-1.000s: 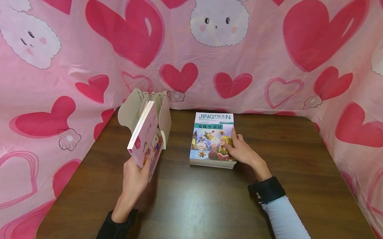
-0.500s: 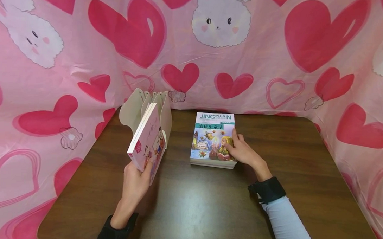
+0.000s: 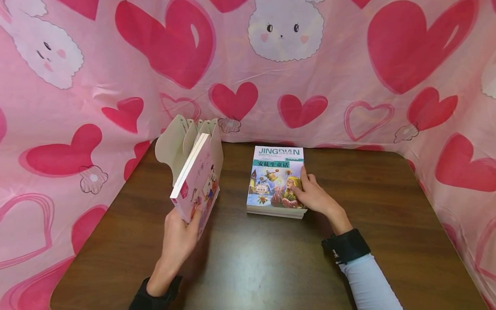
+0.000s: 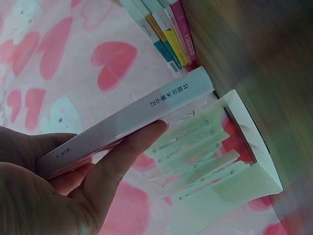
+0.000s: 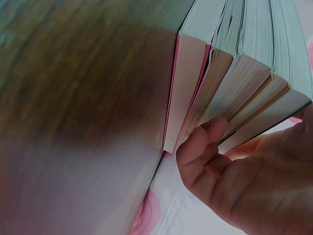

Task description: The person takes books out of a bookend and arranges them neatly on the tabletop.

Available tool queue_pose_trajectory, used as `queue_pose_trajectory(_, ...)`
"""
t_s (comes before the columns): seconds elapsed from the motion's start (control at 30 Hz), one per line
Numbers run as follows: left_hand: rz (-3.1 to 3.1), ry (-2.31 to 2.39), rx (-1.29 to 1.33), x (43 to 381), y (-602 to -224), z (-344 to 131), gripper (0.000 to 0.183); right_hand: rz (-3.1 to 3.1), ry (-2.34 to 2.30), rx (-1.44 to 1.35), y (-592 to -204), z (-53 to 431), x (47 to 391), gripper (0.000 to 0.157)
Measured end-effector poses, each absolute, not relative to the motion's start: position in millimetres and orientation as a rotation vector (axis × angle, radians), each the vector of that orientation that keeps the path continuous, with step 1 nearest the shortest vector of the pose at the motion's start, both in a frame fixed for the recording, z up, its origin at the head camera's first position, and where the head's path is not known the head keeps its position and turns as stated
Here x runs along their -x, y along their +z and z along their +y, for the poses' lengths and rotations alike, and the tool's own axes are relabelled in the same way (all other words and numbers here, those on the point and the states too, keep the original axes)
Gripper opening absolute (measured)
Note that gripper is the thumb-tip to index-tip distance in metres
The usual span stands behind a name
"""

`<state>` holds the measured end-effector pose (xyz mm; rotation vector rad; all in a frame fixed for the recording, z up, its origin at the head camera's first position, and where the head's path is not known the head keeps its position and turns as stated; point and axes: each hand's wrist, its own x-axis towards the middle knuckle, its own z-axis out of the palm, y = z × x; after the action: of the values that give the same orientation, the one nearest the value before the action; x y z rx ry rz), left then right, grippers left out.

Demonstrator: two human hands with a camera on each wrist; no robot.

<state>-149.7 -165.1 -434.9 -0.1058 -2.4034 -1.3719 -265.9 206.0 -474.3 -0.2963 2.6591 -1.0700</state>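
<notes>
In the head view, my left hand (image 3: 179, 237) grips a pink picture book (image 3: 201, 186) by its near lower end, thumb on the front cover. The book stands upright on edge, tilted, its far end at the cream file holder (image 3: 170, 146). The left wrist view shows the white spine of the pink book (image 4: 127, 115) and the dividers of the file holder (image 4: 266, 178) beyond it. My right hand (image 3: 317, 196) holds the right side of a stack of books (image 3: 273, 186), thumb on the top cover. Its curled fingers (image 5: 193, 147) touch the page edges.
A brown wooden table (image 3: 244, 269) bears the file holder at the back left and the book stack near the back middle. A pink curtain (image 3: 335, 70) with hearts and rabbits hangs close behind and at both sides.
My left hand and the pink book have shifted slightly right, and the book now covers more of the file holder's front. The right hand and the stack keep their place.
</notes>
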Motion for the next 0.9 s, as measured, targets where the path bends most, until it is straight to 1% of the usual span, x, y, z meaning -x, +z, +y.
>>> queue_pose_trajectory(0.37, -2.455, -1.374, 0.13, 156, -438, -159, 0.053, 2.648, -1.08, 0.299, -475, 207, 266, 0.092)
queue_pose_trajectory(0.9, -2.454, -1.421, 0.158, 167, -436, -150, 0.05, 2.644, -1.081, 0.3, -476, 207, 267, 0.092)
